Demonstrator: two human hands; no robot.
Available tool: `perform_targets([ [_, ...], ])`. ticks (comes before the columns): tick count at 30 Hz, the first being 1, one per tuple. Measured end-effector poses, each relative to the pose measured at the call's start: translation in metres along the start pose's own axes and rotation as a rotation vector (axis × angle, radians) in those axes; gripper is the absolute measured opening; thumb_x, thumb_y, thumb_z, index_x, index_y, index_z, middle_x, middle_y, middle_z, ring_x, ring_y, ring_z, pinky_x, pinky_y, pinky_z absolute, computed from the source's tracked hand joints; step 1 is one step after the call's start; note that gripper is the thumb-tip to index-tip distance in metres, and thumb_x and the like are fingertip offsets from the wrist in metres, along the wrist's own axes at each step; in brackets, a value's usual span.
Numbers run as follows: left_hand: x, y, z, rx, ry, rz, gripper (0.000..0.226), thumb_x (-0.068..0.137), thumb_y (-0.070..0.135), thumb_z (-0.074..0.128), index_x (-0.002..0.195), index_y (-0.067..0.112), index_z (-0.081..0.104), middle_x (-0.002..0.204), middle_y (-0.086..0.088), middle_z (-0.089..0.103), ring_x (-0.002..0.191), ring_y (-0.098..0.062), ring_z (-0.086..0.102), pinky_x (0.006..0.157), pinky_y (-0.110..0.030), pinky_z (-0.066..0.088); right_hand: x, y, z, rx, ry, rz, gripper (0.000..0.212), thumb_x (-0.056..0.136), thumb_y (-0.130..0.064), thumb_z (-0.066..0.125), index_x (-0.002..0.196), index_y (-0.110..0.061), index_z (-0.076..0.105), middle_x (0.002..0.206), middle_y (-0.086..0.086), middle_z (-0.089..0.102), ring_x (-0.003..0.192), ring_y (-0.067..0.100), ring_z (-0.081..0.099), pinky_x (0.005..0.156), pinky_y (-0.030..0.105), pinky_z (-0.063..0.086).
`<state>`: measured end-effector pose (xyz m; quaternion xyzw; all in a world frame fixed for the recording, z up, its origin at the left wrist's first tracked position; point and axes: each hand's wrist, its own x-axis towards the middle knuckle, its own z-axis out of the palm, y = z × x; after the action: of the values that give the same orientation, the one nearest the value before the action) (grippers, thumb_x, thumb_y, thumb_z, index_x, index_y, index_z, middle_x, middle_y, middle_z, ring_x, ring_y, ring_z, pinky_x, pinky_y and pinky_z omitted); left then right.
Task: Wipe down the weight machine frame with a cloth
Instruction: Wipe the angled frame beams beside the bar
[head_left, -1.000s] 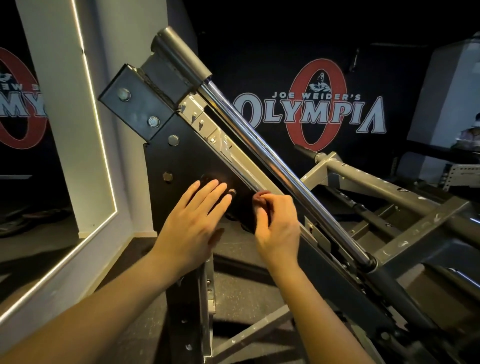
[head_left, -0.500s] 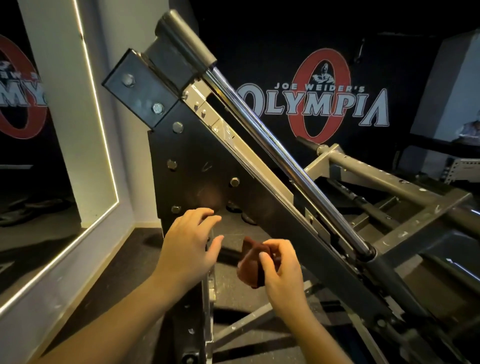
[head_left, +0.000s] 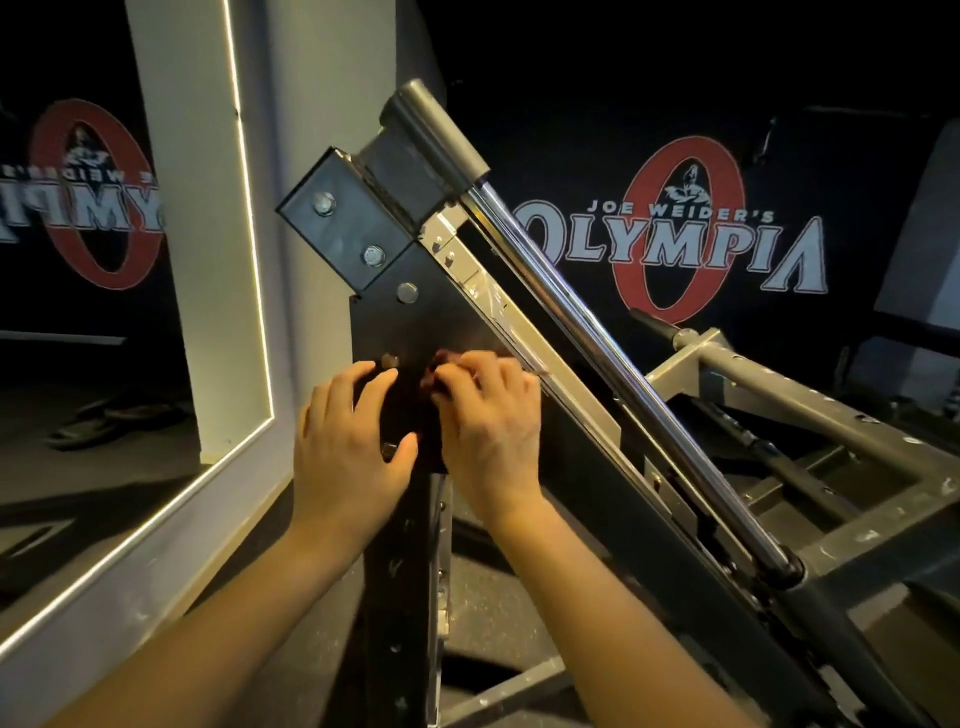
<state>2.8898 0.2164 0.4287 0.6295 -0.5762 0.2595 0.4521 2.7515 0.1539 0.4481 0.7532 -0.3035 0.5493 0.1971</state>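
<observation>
Both hands (head_left: 415, 441) press cloth (head_left: 441, 364) on frame (head_left: 441, 317); wall reads "JOE WEIDER'S OLYMPIA" (head_left: 675, 239).

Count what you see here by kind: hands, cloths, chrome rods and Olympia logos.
Hands: 2, left hand and right hand
Dark red cloth: 1
Chrome rod: 1
Olympia logos: 2, one on the wall, one mirrored
Total: 6

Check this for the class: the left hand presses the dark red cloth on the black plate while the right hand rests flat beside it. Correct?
Not quite: the hands are swapped. In the head view the right hand presses the dark red cloth on the black plate, while the left hand rests flat beside it.
</observation>
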Motion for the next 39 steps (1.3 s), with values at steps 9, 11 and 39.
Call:
perform_targets([
  [9,-0.008,-0.026,0.005,-0.047,-0.099,-0.054,0.090,0.080,0.035,0.086,0.154,0.013,0.039,0.150,-0.008,0.044,0.132,-0.032,0.053,0.102,-0.047,0.053,0.032,0.032,-0.007,-0.169,0.022,-0.290,0.020,0.098,-0.021,0.063,0.114,-0.013,0.071,0.117,0.009,0.068,0.103,0.030,0.060,0.087,0.043,0.044],
  [11,-0.006,-0.023,0.008,-0.068,-0.080,-0.073,0.091,0.079,0.033,0.087,0.154,0.013,0.038,0.149,-0.008,0.043,0.129,-0.031,0.055,0.096,-0.045,0.058,0.038,0.024,-0.002,-0.100,0.128,-0.169,0.020,0.099,-0.021,0.061,0.112,-0.010,0.072,0.114,0.011,0.068,0.100,0.031,0.060,0.083,0.042,0.046],
  [39,-0.017,-0.026,-0.004,0.210,-0.198,0.040,0.095,0.078,0.042,0.086,0.154,0.009,0.040,0.153,-0.015,0.046,0.138,-0.037,0.049,0.109,-0.047,0.044,-0.054,0.048,-0.022,-0.237,-0.448,-0.318,0.025,0.089,-0.031,0.070,0.109,-0.015,0.067,0.107,0.005,0.062,0.093,0.021,0.059,0.078,0.033,0.048],
])
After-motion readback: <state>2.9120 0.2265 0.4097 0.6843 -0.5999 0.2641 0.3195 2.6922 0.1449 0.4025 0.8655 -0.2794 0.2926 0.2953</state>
